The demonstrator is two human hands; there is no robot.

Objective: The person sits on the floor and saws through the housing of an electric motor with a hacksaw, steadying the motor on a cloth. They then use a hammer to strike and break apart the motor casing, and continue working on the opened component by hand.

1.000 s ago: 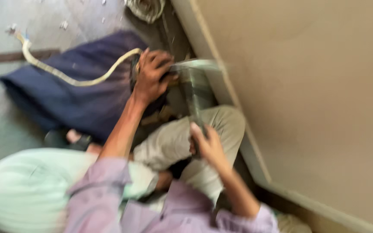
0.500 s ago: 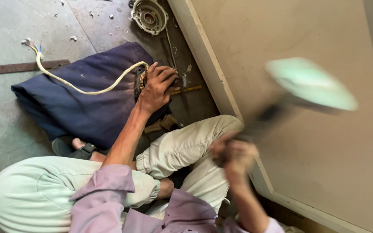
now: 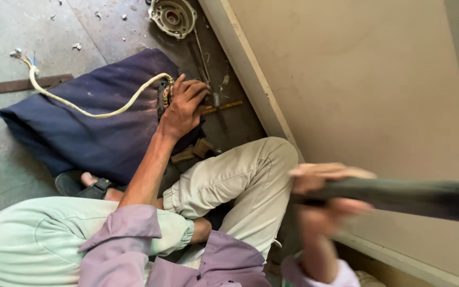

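My left hand (image 3: 183,105) presses down on a dark motor part with copper windings (image 3: 164,95) that lies on the floor at the edge of a dark blue cloth (image 3: 86,133). A cream cable (image 3: 86,110) runs from that part across the cloth. My right hand (image 3: 322,199) is raised near my right knee, blurred by motion, and grips the handle of a dark long tool (image 3: 415,195) that stretches to the right edge of the view. Its head is out of sight.
A round metal motor cover (image 3: 172,17) lies on the floor at the top. A beige wall panel (image 3: 367,85) fills the right side. A rusty flat bar (image 3: 17,85) lies at the left. Small wooden blocks (image 3: 195,151) and a thin rod (image 3: 221,106) sit by my knee.
My right hand has swung the long tool from high over the wall side down and to the right. My left hand has stayed on the motor part.
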